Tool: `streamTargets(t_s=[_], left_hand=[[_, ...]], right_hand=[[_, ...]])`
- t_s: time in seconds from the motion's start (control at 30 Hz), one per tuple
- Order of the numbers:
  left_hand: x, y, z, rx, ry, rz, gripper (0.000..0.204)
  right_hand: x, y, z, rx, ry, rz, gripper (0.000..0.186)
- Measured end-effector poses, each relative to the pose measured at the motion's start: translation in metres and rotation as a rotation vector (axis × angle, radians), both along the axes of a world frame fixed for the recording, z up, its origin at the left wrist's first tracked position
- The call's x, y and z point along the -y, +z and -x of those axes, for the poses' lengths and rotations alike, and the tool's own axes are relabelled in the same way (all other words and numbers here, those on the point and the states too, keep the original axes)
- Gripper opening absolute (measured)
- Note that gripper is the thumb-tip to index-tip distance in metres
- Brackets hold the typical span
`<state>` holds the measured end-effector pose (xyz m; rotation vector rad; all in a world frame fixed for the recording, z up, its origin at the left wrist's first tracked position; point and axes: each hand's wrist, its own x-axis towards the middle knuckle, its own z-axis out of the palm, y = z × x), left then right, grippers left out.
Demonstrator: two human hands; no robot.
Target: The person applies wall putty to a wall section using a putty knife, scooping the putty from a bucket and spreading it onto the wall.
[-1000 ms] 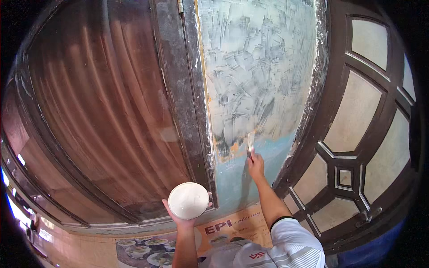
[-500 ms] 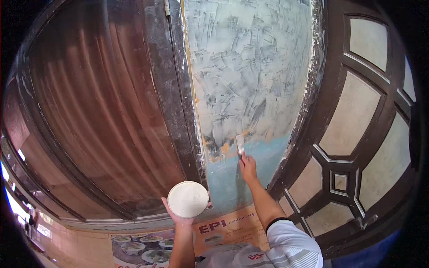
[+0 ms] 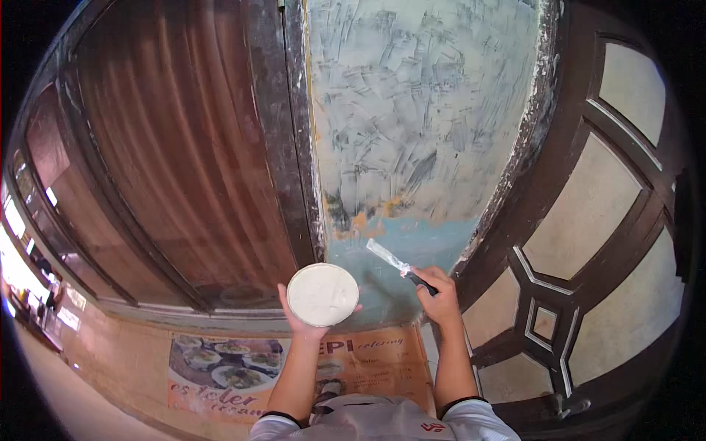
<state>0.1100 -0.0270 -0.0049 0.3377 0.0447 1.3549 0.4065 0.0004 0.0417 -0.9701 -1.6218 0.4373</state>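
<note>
My left hand (image 3: 304, 325) cradles a round tub (image 3: 321, 292) of creamy white paste from beneath, its fingertips showing at both sides. My right hand (image 3: 442, 298) is closed round the black handle of a putty knife (image 3: 386, 253), whose pale, smeared blade points up and left, right of and above the tub. Behind both hands stands a narrow wall strip (image 3: 412, 117), covered in grey-white strokes above, with orange and dark patches over a pale blue lower band (image 3: 412, 237).
A dark-framed pane (image 3: 169, 147) showing brown drapery is at left. On the right is a dark panelled door (image 3: 581, 206) with cream insets and a handle. A printed banner (image 3: 220, 373) lies on the floor below. A scuffed dark frame (image 3: 515, 169) borders the wall strip.
My right hand has moved down and right, away from the orange patch, and the knife has tilted from upright to slanting left. The tub sits higher in the view, which has shifted.
</note>
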Motion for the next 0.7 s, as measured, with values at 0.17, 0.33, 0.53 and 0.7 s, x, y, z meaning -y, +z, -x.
streamTargets(t_s=[0.17,0.33,0.53,0.7], left_hand=[[0.024,0.019,-0.038,0.147,0.014,0.047,0.103],[0.043,0.023,-0.067,0.19,-0.076,-0.006,0.105],[0.054,0.032,-0.087,0.159,-0.093,-0.05,0.107],[0.055,0.036,-0.093,0.158,-0.092,-0.004,0.104]], right_hand=[[0.046,0.07,-0.021,0.4,0.216,-0.066,0.042],[0.057,0.087,-0.058,0.672,0.2,-0.171,0.04],[0.072,0.096,-0.079,0.621,0.214,-0.136,0.033],[0.078,0.099,-0.091,0.604,0.216,-0.152,0.034]])
